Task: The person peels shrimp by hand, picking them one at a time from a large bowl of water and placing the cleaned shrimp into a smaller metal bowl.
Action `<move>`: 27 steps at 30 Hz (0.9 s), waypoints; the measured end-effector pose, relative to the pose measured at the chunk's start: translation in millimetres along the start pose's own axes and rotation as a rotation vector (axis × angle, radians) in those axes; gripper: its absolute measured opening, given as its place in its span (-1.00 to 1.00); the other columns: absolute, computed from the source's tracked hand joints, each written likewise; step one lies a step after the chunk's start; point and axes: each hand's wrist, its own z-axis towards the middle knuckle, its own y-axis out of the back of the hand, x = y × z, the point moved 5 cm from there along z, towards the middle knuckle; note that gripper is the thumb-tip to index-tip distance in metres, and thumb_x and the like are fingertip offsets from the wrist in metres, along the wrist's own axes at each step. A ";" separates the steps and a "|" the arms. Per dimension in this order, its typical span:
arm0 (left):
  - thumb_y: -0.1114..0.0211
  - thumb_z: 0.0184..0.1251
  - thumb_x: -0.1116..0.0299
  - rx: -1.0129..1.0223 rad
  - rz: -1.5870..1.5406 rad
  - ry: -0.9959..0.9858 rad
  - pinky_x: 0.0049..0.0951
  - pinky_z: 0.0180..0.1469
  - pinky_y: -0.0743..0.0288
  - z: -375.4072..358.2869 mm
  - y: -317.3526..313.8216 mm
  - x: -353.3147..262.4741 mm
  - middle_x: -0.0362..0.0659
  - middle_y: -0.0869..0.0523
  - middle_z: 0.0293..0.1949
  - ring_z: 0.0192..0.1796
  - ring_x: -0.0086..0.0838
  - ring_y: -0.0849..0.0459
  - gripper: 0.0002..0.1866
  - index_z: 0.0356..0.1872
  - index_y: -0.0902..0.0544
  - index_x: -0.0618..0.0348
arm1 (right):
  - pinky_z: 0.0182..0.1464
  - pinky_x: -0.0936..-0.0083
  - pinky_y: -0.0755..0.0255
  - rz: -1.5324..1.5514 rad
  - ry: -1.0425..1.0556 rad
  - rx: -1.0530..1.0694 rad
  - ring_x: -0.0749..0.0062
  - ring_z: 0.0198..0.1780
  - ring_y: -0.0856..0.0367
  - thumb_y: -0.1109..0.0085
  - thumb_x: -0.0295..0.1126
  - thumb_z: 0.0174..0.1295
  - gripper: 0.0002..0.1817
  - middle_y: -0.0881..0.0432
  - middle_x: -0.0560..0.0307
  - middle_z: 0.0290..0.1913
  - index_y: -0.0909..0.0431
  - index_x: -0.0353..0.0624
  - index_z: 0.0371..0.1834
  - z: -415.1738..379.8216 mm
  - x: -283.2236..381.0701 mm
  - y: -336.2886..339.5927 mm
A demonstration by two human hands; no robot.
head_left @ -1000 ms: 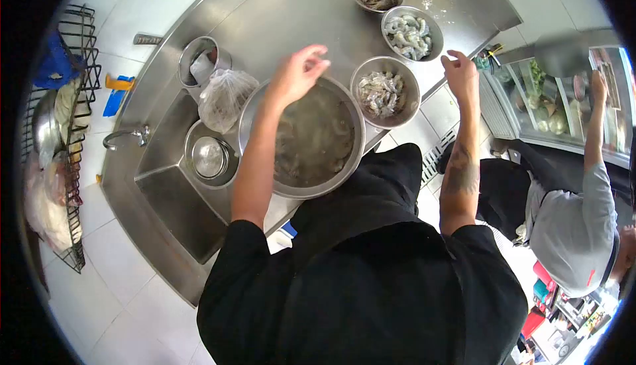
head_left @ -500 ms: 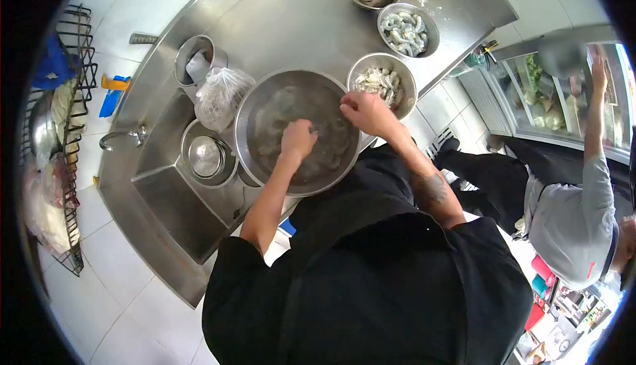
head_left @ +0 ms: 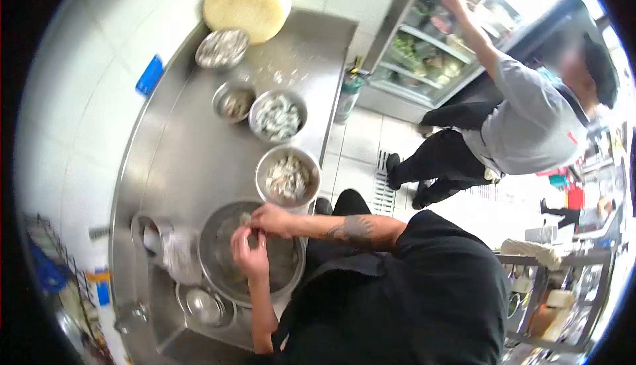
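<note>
Both hands are close together over a large steel bowl (head_left: 203,269) of cloudy water with greyish shapes in it. My left hand (head_left: 250,252) has its fingers pinched. My right hand (head_left: 274,220) meets it from the right, fingers closed too. A small greyish shrimp (head_left: 246,218) shows at the fingertips, partly hidden by them. Just beyond the hands is a steel bowl (head_left: 260,165) holding pale shrimp pieces or shells (head_left: 289,179). Past that, grey-white peeled shrimp (head_left: 278,117) fill another bowl.
A small bowl (head_left: 234,101), a heaped bowl (head_left: 222,48) and a round yellowish board (head_left: 248,4) stand farther along the steel counter (head_left: 182,159). Left are a plastic bag (head_left: 180,256), nested strainers (head_left: 204,307) and a faucet (head_left: 132,318). A co-worker (head_left: 530,116) reaches toward a glass-door fridge (head_left: 424,53).
My view has turned right, bringing the board and heaped bowl into sight. My hands, apart before with the left low in the big bowl, have come together above it.
</note>
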 end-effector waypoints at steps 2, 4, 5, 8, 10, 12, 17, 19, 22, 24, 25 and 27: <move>-0.44 0.16 0.52 0.023 -0.056 0.003 -0.22 0.01 -0.55 3.9 1.5 1.9 -0.04 -0.70 -0.13 -0.07 -0.11 -0.66 -0.78 -0.17 -0.66 0.24 | -0.56 0.45 -0.40 -0.041 0.027 0.010 0.50 -0.62 -0.49 -0.21 -0.15 0.31 -0.65 -0.58 0.14 -0.58 -0.68 -0.26 -0.37 15.5 -17.4 7.1; -0.37 0.26 0.46 0.025 -0.012 0.151 -0.24 0.01 -0.54 16.1 5.7 14.9 -0.05 -0.70 -0.07 -0.06 -0.14 -0.66 -0.81 -0.12 -0.66 0.22 | -0.56 0.47 -0.38 0.012 0.046 0.039 0.51 -0.60 -0.49 -0.21 -0.17 0.30 -0.67 -0.59 0.16 -0.58 -0.68 -0.26 -0.40 21.8 -18.1 11.4; -0.37 0.26 0.46 0.015 -0.017 0.137 -0.24 0.01 -0.54 28.6 9.0 13.0 -0.05 -0.70 -0.07 -0.06 -0.14 -0.66 -0.81 -0.12 -0.66 0.22 | -0.54 0.45 -0.39 -0.075 0.029 0.098 0.49 -0.58 -0.52 -0.20 -0.22 0.27 -0.70 -0.60 0.15 -0.58 -0.68 -0.26 -0.43 17.9 -16.8 12.2; -0.30 0.36 0.39 0.388 -0.183 0.249 -0.37 -0.11 -0.57 51.6 0.6 23.2 -0.04 -0.73 -0.03 -0.10 -0.29 -0.71 -0.74 0.03 -0.68 0.20 | -0.47 0.42 -0.43 -0.235 0.134 0.152 0.49 -0.53 -0.59 -0.19 -0.29 0.21 -0.74 -0.63 0.12 -0.58 -0.67 -0.27 -0.45 11.8 -7.9 10.5; -0.30 0.37 0.39 0.527 -0.210 0.214 -0.40 -0.14 -0.57 59.5 -3.7 36.2 -0.04 -0.75 -0.10 -0.15 -0.32 -0.72 -0.75 0.00 -0.69 0.24 | -0.32 0.36 -0.51 -0.408 0.282 0.131 0.38 -0.45 -0.69 -0.20 -0.29 0.18 -0.75 -0.68 0.02 -0.54 -0.68 -0.29 -0.43 4.8 10.8 12.7; -0.31 0.36 0.39 0.570 -0.270 0.149 -0.45 -0.21 -0.57 67.0 -9.1 27.8 -0.06 -0.77 -0.32 -0.33 -0.44 -0.71 -0.80 -0.11 -0.71 0.31 | -0.31 0.27 -0.53 -0.549 0.391 0.022 0.19 -0.42 -0.70 -0.18 -0.32 0.17 -0.76 -0.68 -0.08 -0.50 -0.68 -0.30 -0.41 5.3 20.2 17.1; -0.33 0.34 0.43 0.563 -0.265 0.284 -0.53 -0.31 -0.51 84.5 -18.3 29.5 -0.18 -0.74 -0.39 -0.42 -0.63 -0.59 -0.81 -0.11 -0.72 0.32 | -0.32 0.08 -0.49 -0.627 0.625 -0.262 -0.15 -0.40 -0.66 -0.18 -0.27 0.21 -0.74 -0.62 -0.26 -0.49 -0.65 -0.28 -0.40 0.7 36.1 28.0; -0.34 0.33 0.45 0.540 -0.303 0.378 -0.56 -0.33 -0.48 89.2 -27.9 34.6 -0.23 -0.72 -0.41 -0.44 -0.68 -0.55 -0.81 -0.12 -0.71 0.33 | -0.33 0.07 -0.48 -0.659 0.642 -0.313 -0.18 -0.41 -0.64 -0.17 -0.29 0.21 -0.75 -0.61 -0.28 -0.48 -0.65 -0.28 -0.41 3.3 40.7 34.5; -0.36 0.31 0.47 0.425 -0.454 0.369 -0.57 -0.32 -0.49 101.1 -43.3 37.4 -0.25 -0.73 -0.40 -0.42 -0.67 -0.57 -0.81 -0.12 -0.70 0.36 | -0.37 0.06 -0.48 -0.741 0.727 -0.420 -0.22 -0.45 -0.60 -0.17 -0.34 0.18 -0.81 -0.58 -0.29 -0.49 -0.65 -0.25 -0.43 3.6 51.0 49.4; -0.39 0.26 0.48 0.353 -0.404 0.246 -0.53 -0.26 -0.52 116.6 -48.7 23.5 -0.22 -0.75 -0.39 -0.37 -0.63 -0.62 -0.80 -0.13 -0.70 0.34 | -0.36 0.09 -0.49 -0.802 0.805 -0.431 -0.19 -0.45 -0.60 -0.19 -0.36 0.15 -0.85 -0.60 -0.25 -0.49 -0.67 -0.21 -0.39 1.0 61.4 64.7; -0.42 0.22 0.48 0.297 -0.359 0.160 -0.50 -0.23 -0.54 122.5 -49.9 11.0 -0.19 -0.76 -0.39 -0.35 -0.59 -0.64 -0.79 -0.14 -0.71 0.32 | -0.35 0.11 -0.49 -0.825 0.837 -0.411 -0.16 -0.45 -0.60 -0.21 -0.37 0.14 -0.86 -0.62 -0.22 -0.47 -0.67 -0.20 -0.37 -1.3 66.9 74.1; -0.45 0.12 0.50 0.223 -0.284 0.131 -0.45 -0.17 -0.56 127.5 -60.4 12.4 -0.14 -0.76 -0.39 -0.33 -0.51 -0.67 -0.76 -0.15 -0.71 0.28 | -0.32 0.17 -0.50 -0.891 0.839 -0.415 -0.04 -0.45 -0.61 -0.24 -0.38 0.13 -0.86 -0.64 -0.17 -0.45 -0.67 -0.20 -0.32 10.5 65.0 98.4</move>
